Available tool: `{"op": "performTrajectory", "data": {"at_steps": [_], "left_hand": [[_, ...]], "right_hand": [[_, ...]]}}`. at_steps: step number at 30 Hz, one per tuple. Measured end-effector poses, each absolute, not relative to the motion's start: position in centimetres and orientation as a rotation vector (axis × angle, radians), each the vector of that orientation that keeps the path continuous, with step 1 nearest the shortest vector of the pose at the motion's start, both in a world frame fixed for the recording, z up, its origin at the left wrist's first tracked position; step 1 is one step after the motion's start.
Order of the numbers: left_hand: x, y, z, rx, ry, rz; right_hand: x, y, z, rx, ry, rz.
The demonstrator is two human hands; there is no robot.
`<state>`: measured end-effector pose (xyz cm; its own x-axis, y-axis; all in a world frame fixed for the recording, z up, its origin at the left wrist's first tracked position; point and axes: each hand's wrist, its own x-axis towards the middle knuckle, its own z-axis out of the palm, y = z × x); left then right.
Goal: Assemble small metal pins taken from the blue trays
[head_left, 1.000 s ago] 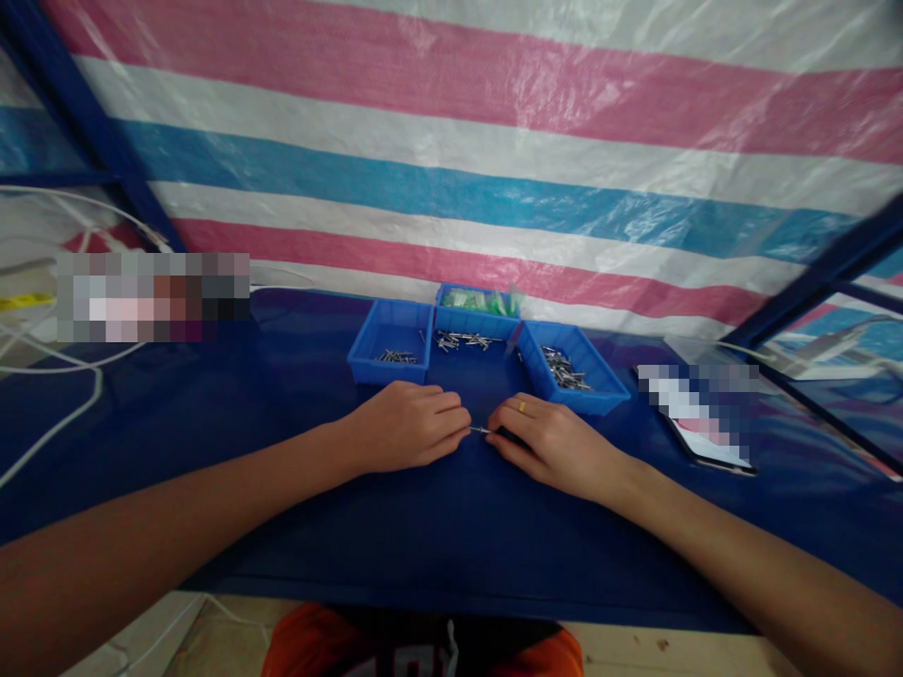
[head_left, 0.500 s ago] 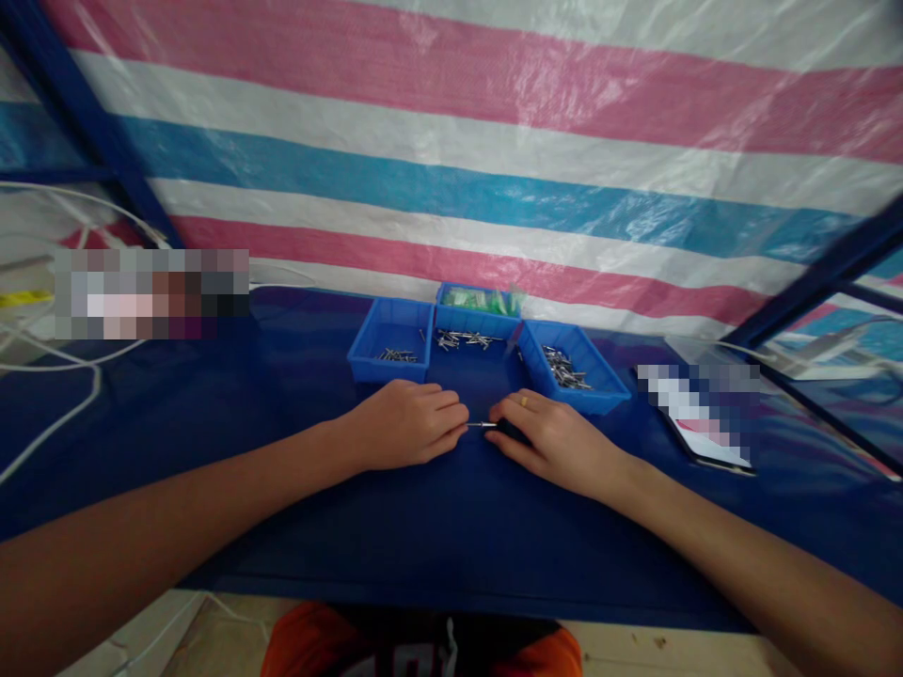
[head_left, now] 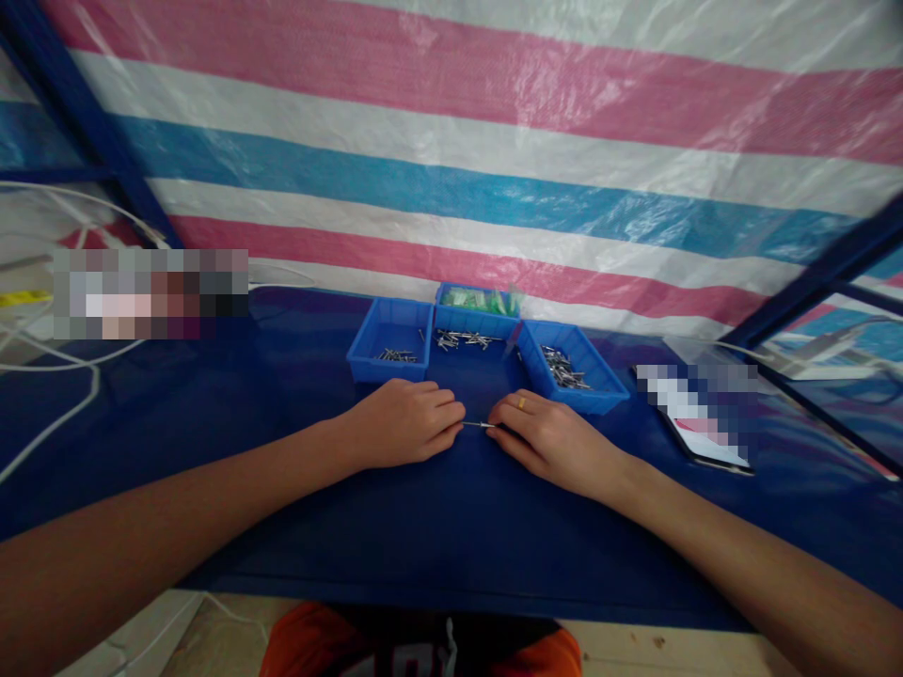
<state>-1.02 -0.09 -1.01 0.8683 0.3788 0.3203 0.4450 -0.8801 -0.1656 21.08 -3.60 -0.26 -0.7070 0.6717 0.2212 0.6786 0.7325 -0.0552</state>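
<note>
A thin silver metal rod (head_left: 477, 424) spans the small gap between my hands, just above the blue table. My left hand (head_left: 416, 423) is closed, with thumb and fingers pinched at the rod's left end. My right hand (head_left: 557, 437), wearing a gold ring, curls its fingers round the other end. A dark part shows under those fingers, mostly hidden, and I cannot make out its shape. Just beyond my left hand is a blue bin (head_left: 390, 340) with a few small metal pins; beyond my right hand, another blue bin (head_left: 575, 367) holds many more.
A third blue bin (head_left: 477, 320) with green-and-clear packets stands at the back, loose metal pins (head_left: 467, 338) lying before it. A phone (head_left: 698, 423) lies on the right of the table (head_left: 451, 536). White cables (head_left: 91, 395) run along the left; striped sheeting hangs behind.
The dark part at my right fingers, plainly visible before, is now mostly covered by them. Both hands stay in nearly the same place, still on the rod.
</note>
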Motion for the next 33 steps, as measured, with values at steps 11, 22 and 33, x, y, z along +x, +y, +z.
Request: {"op": "performTrajectory", "data": {"at_steps": [11, 22, 33], "left_hand": [[-0.89, -0.05, -0.93, -2.815, -0.648, -0.375], [-0.97, 0.01, -1.02, -2.81, -0.568, -0.376], [-0.88, -0.17, -0.89, -2.8, -0.569, -0.461]], "right_hand": [[21.1, -3.66, -0.23, -1.069, -2.714, -0.023], [21.09, -3.69, -0.13, -1.091, -2.703, -0.023], [21.18, -3.65, -0.33, -1.028, -2.689, -0.008]]}}
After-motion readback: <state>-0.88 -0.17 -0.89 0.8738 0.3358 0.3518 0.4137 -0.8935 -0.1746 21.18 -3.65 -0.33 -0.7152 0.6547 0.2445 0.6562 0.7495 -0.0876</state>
